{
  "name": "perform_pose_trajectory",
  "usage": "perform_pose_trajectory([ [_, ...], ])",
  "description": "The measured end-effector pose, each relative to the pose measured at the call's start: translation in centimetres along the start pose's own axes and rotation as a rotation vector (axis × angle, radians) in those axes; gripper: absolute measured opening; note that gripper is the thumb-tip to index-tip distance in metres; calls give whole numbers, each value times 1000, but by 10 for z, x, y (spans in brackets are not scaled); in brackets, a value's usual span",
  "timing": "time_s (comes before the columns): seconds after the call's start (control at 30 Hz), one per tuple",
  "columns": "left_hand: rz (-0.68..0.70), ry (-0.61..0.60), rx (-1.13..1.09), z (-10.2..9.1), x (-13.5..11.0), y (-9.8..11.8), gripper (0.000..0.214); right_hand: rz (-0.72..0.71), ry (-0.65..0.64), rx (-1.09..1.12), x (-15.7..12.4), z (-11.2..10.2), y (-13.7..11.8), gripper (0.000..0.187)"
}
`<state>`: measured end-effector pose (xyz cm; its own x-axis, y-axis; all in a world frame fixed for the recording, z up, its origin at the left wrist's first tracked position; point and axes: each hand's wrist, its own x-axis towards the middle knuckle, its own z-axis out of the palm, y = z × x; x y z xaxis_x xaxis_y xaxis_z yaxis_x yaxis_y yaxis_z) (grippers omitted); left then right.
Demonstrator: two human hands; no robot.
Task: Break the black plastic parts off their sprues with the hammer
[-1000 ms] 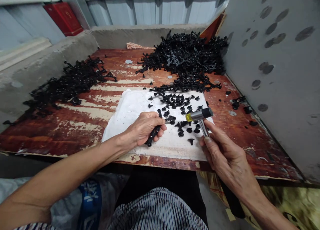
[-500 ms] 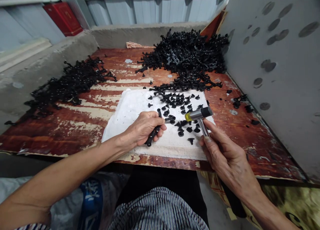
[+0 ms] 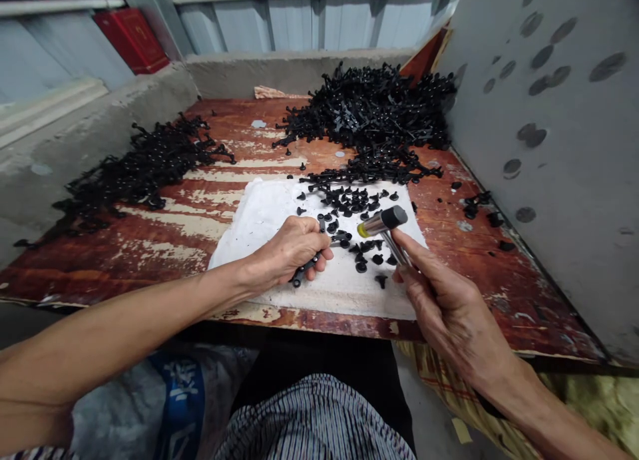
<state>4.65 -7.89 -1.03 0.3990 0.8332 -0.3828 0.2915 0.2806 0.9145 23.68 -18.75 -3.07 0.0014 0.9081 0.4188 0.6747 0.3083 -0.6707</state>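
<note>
Black bar-like part (image 3: 301,273) sits over the white cloth (image 3: 249,220), near its middle — whether it touches the fabric I can't tell from here. Its long axis runs aslant: one end points to the cloth's near edge and slightly left, the other to the far edge and slightly right. I have the left hand (image 3: 293,252) closed around its middle, so both ends stick out of the fist. Over the cloth's right side, I have the right hand (image 3: 444,307) gripping a hammer (image 3: 382,222) by its handle — yellow face turned left, black face right and tipped up, the head apart from the part. Small black pieces (image 3: 349,202) are scattered mostly on the cloth's right half. Beyond its far edge lies a large heap (image 3: 369,110); left of it, a smaller heap (image 3: 142,164).
</note>
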Motion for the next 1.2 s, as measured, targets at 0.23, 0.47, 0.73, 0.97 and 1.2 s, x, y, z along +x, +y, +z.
perform_pose_trajectory([
  [0.23,-13,-8,34,1,0,4,17,-201,-72,-202,12,1,-2,56],
  [0.47,-42,-25,9,0,1,-2,18,-229,-16,-295,13,-1,-6,60],
  [0.73,-81,-24,-26,-1,1,-2,18,-217,46,-254,16,-2,-7,61],
  [0.97,-108,-31,-56,-1,2,-3,22,-198,1,-266,10,-1,-4,63],
  [1.2,-158,-66,29,-4,-1,8,22,-186,-102,-330,10,1,-4,61],
])
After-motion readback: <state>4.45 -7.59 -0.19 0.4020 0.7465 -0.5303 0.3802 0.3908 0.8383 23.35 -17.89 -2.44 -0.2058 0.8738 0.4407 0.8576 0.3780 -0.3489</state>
